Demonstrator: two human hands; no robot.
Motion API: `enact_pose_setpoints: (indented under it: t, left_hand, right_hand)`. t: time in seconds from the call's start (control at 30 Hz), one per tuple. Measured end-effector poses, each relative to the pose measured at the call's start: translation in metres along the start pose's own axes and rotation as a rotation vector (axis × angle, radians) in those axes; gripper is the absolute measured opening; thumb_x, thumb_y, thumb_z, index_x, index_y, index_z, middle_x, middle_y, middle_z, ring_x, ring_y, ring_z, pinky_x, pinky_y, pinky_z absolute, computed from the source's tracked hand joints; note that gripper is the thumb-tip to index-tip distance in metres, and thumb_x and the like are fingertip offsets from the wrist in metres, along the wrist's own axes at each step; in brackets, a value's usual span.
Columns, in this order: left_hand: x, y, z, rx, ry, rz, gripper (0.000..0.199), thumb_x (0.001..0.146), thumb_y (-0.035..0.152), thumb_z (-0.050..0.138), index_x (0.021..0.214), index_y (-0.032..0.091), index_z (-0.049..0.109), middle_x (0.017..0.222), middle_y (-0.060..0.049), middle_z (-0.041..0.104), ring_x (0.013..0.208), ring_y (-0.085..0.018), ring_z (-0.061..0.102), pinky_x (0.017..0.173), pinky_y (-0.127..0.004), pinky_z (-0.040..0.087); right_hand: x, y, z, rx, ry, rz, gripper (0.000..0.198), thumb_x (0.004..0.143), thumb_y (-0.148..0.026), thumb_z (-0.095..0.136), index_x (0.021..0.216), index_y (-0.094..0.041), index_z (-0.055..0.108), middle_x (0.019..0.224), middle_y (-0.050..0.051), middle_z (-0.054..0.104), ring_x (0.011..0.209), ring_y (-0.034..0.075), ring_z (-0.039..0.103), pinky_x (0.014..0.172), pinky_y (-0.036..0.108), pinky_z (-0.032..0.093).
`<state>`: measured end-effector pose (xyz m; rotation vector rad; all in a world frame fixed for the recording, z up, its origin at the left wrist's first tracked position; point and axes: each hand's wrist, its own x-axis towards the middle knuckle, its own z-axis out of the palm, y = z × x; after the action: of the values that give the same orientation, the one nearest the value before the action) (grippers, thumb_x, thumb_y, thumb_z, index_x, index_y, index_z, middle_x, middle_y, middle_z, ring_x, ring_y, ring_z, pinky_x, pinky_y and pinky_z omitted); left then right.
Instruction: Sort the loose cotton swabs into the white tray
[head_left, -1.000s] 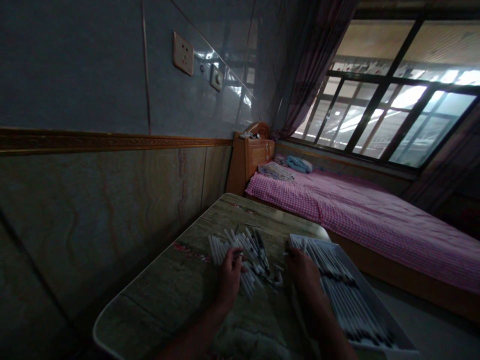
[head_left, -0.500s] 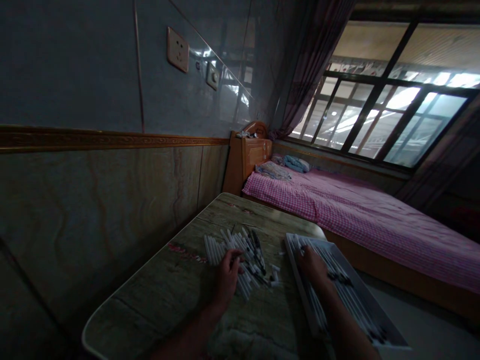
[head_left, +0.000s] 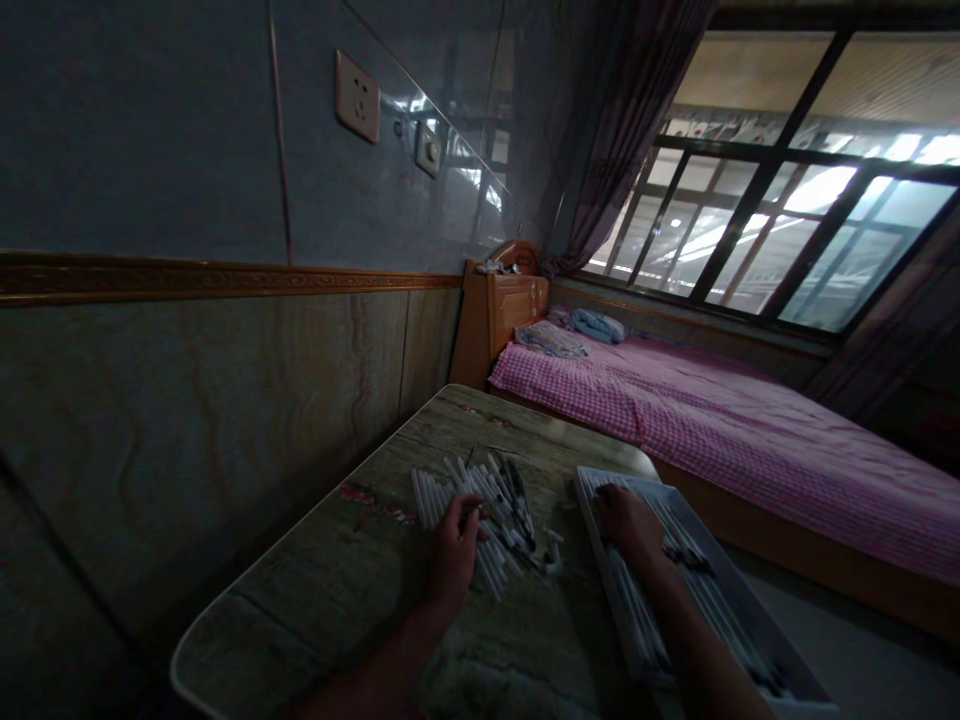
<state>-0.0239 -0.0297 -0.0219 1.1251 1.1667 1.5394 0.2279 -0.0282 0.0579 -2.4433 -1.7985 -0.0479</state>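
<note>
My left hand (head_left: 457,545) hovers over a loose pile of white pen barrels (head_left: 431,497) on the table. Its fingers are curled, thumb near the index finger; what they pinch, if anything, is too dark to tell. Several black pen parts (head_left: 517,490) lie across the pile, with small white caps or plugs (head_left: 553,552) to their right. My right hand (head_left: 624,520) reaches into a shallow white tray (head_left: 739,560), fingers bent down among long white pens (head_left: 679,520) with dark ends. Its fingertips are partly hidden, so what it grips does not show.
The marbled table (head_left: 315,610) has a rounded pale edge. Beyond it stands a bed (head_left: 675,400) with a pink checked cover and a wooden headboard (head_left: 506,310). A tiled wall (head_left: 225,400) with a socket (head_left: 357,97) runs along the left.
My right hand has shifted slightly within the tray, and its fingers bend lower among the pens. My left hand stays almost in place. The whole view has moved slightly.
</note>
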Motion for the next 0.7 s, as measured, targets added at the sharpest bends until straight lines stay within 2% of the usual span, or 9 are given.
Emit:
enact_pose_setpoints:
  t: [0.17, 0.33, 0.47, 0.7]
  left_hand:
    - [0.0, 0.003, -0.002, 0.011, 0.008, -0.011, 0.021, 0.078, 0.032, 0.05, 0.09, 0.018, 0.061, 0.078, -0.003, 0.068, 0.055, -0.013, 0.061, 0.056, -0.026, 0.048]
    - [0.002, -0.001, -0.003, 0.032, 0.005, 0.004, 0.024, 0.08, 0.034, 0.05, 0.094, 0.018, 0.061, 0.078, -0.002, 0.066, 0.057, -0.013, 0.06, 0.058, -0.026, 0.047]
    - [0.003, -0.003, -0.002, 0.018, 0.031, 0.014, 0.024, 0.078, 0.034, 0.052, 0.092, 0.018, 0.062, 0.077, -0.002, 0.066, 0.055, -0.013, 0.058, 0.057, -0.026, 0.047]
    - [0.005, 0.0, 0.0, -0.013, 0.049, 0.002, 0.022, 0.075, 0.037, 0.058, 0.086, 0.019, 0.064, 0.076, -0.003, 0.066, 0.055, -0.015, 0.058, 0.056, -0.027, 0.047]
  right_hand:
    - [-0.009, -0.062, 0.014, 0.154, -0.074, -0.16, 0.029, 0.088, -0.03, 0.045, 0.099, -0.024, 0.07, 0.103, 0.006, 0.072, 0.095, 0.019, 0.066, 0.066, 0.023, 0.039]
    - [-0.005, -0.106, 0.037, 0.147, -0.113, -0.168, 0.028, 0.088, -0.031, 0.045, 0.095, -0.022, 0.071, 0.096, 0.007, 0.073, 0.089, 0.019, 0.068, 0.064, 0.022, 0.04]
    - [0.004, -0.123, 0.045, 0.108, -0.124, -0.131, 0.027, 0.085, -0.028, 0.046, 0.098, -0.02, 0.069, 0.102, 0.01, 0.072, 0.094, 0.022, 0.067, 0.068, 0.024, 0.043]
    - [0.007, -0.129, 0.041, 0.051, -0.146, -0.142, 0.028, 0.082, -0.026, 0.05, 0.1, -0.017, 0.069, 0.107, 0.015, 0.071, 0.099, 0.027, 0.066, 0.075, 0.031, 0.047]
